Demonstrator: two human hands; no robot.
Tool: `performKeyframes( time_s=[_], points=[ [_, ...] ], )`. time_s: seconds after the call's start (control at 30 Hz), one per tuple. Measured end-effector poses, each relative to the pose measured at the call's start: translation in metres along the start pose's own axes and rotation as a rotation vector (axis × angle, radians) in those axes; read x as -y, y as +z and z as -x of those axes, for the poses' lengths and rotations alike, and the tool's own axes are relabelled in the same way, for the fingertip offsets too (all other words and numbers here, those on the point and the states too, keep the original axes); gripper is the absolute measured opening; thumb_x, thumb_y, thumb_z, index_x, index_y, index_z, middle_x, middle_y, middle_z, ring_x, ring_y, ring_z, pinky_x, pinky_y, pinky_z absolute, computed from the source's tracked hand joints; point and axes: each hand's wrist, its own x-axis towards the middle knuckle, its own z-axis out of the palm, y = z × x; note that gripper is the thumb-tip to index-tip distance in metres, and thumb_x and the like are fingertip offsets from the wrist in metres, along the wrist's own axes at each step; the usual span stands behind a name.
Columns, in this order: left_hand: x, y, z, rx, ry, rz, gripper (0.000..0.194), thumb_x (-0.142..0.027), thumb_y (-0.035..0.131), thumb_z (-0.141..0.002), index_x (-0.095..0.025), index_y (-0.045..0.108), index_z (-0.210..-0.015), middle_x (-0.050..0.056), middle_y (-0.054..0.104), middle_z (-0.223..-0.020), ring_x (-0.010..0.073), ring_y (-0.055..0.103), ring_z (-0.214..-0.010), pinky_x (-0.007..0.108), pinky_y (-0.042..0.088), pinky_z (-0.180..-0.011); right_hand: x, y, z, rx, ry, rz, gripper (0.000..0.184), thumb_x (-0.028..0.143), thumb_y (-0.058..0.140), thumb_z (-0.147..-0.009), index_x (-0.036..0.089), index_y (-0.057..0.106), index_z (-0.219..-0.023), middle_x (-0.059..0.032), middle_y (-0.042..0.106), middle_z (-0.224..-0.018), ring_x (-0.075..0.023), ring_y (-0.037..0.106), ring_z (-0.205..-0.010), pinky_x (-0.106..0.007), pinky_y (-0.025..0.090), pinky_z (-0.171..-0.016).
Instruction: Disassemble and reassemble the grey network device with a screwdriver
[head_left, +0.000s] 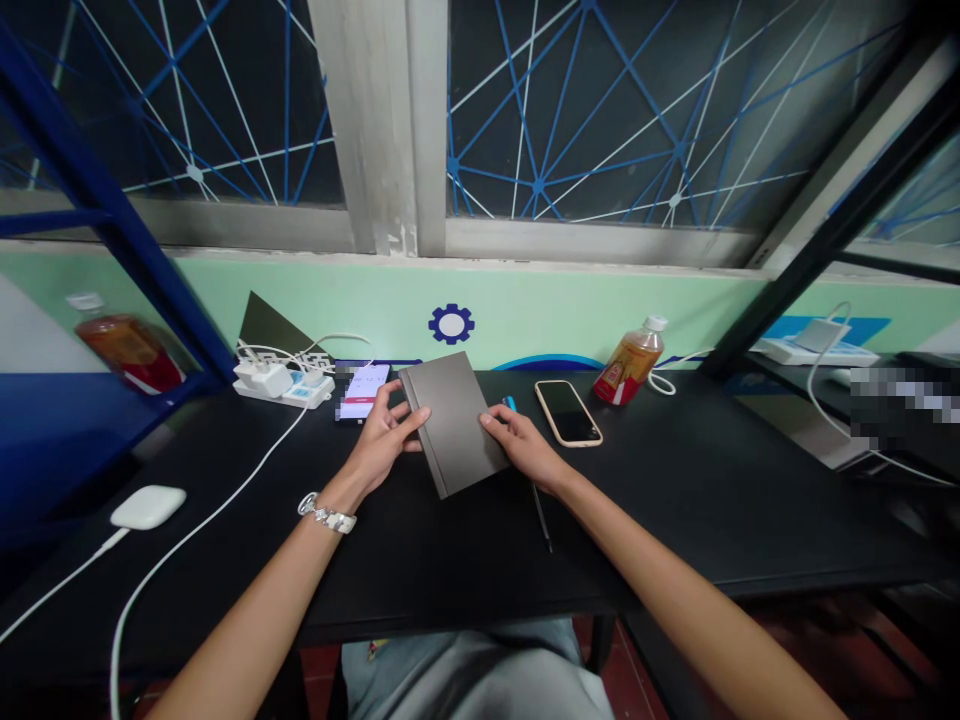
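Observation:
A closed grey hardcover notebook is held tilted above the black desk. My left hand grips it along its spine edge, thumb on the cover and fingers behind. At the opposite edge my right hand pinches it, with the thumb on top and the other fingers partly hidden. Beneath my right hand lies a thin pen, part of it covered by the hand. A phone with a lit screen rests just beyond my left hand. Right of the notebook is a dark-screened phone in a pale case.
A bottle of amber drink stands at the back right. White power strips with plugs sit at the back left, and a cable runs from there to the front. A white earbud case lies on the black desk at left.

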Motion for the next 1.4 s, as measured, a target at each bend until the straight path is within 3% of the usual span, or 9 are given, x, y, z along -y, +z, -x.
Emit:
performKeyframes(
  time_s=[0.17, 0.37, 0.43, 0.5, 0.57, 0.63, 0.93, 1.2, 1.4],
  points=[
    [-0.001, 0.0, -0.001, -0.031, -0.041, 0.022, 0.07, -0.035, 0.078, -0.078, -0.028, 0.033, -0.131, 0.008, 0.07, -0.109, 0.0187, 0.07, -0.077, 0.026, 0.057, -0.056, 0.003, -0.003, 0.0, 0.012, 0.007, -0.014, 0.041, 0.062, 0.062, -0.084, 0.022, 0.059, -0.09, 0.0021, 0.058, -0.069, -0.0134, 0.051, -0.058, -0.024, 0.038, -0.056],
    [0.0, 0.0, -0.002, -0.073, -0.059, 0.011, 0.07, -0.034, 0.08, -0.075, -0.027, 0.034, -0.127, 0.008, 0.07, -0.107, 0.0188, 0.07, -0.072, 0.028, 0.058, -0.053, 0.005, -0.002, 0.0, 0.009, 0.027, 0.008, 0.037, 0.059, 0.061, -0.087, 0.022, 0.057, -0.084, 0.0076, 0.037, -0.054, -0.0083, 0.03, -0.044, -0.02, 0.022, -0.041],
    [0.001, -0.001, -0.002, -0.073, -0.057, 0.018, 0.07, -0.034, 0.081, -0.074, -0.027, 0.034, -0.126, 0.008, 0.07, -0.108, 0.0187, 0.07, -0.071, 0.028, 0.058, -0.053, 0.006, -0.002, 0.0, 0.009, 0.049, 0.0, 0.037, 0.059, 0.062, -0.086, 0.022, 0.057, -0.083, 0.0082, 0.036, -0.052, -0.0081, 0.031, -0.043, -0.019, 0.027, -0.038],
    [0.002, -0.002, -0.002, -0.08, -0.053, 0.014, 0.07, -0.034, 0.082, -0.073, -0.027, 0.035, -0.125, 0.007, 0.07, -0.106, 0.0171, 0.07, -0.068, 0.026, 0.057, -0.052, 0.008, -0.002, 0.0, 0.039, 0.091, -0.034, 0.038, 0.06, 0.063, -0.085, 0.022, 0.058, -0.088, 0.0072, 0.042, -0.054, -0.0097, 0.042, -0.044, -0.021, 0.041, -0.039],
    [0.003, -0.003, -0.003, -0.099, -0.044, 0.0, 0.069, -0.034, 0.083, -0.072, -0.026, 0.037, -0.122, 0.005, 0.071, -0.101, 0.0149, 0.068, -0.063, 0.022, 0.053, -0.048, 0.009, -0.004, 0.0, 0.071, 0.141, -0.06, 0.04, 0.061, 0.064, -0.083, 0.023, 0.058, -0.094, 0.0056, 0.05, -0.059, -0.0126, 0.052, -0.048, -0.029, 0.054, -0.042],
    [0.003, -0.003, -0.003, -0.114, -0.042, -0.007, 0.067, -0.034, 0.084, -0.07, -0.026, 0.039, -0.119, 0.003, 0.071, -0.096, 0.0133, 0.066, -0.058, 0.02, 0.051, -0.046, 0.009, -0.005, 0.0, 0.084, 0.163, -0.061, 0.04, 0.06, 0.064, -0.083, 0.022, 0.058, -0.097, 0.0046, 0.053, -0.061, -0.0138, 0.055, -0.049, -0.035, 0.06, -0.044],
    [0.003, -0.003, -0.001, -0.022, -0.046, 0.021, 0.066, -0.03, 0.082, -0.073, -0.026, 0.039, -0.123, 0.004, 0.07, -0.098, 0.0188, 0.07, -0.073, 0.029, 0.059, -0.056, 0.008, -0.01, 0.0, 0.124, 0.145, -0.031, 0.038, 0.056, 0.065, -0.086, 0.02, 0.057, -0.096, 0.0015, 0.062, -0.067, -0.0132, 0.061, -0.049, -0.033, 0.062, -0.044],
    [0.008, -0.004, -0.003, 0.008, -0.03, 0.019, 0.063, -0.027, 0.076, -0.079, -0.027, 0.038, -0.13, 0.004, 0.069, -0.101, 0.0158, 0.068, -0.073, 0.023, 0.055, -0.054, 0.013, -0.005, 0.006, 0.187, 0.118, -0.053, 0.041, 0.052, 0.061, -0.09, 0.022, 0.059, -0.118, -0.0044, 0.067, -0.087, -0.0183, 0.068, -0.063, -0.031, 0.062, -0.04],
    [0.006, -0.004, -0.005, 0.07, 0.013, -0.05, 0.062, -0.036, 0.069, -0.086, -0.028, 0.038, -0.139, 0.009, 0.066, -0.119, 0.019, 0.068, -0.088, 0.026, 0.057, -0.063, 0.02, -0.007, 0.01, 0.319, 0.158, -0.258, 0.058, 0.032, 0.074, -0.081, 0.03, 0.045, -0.132, -0.0044, 0.068, -0.105, -0.0221, 0.072, -0.074, -0.036, 0.063, -0.042]
  ],
)
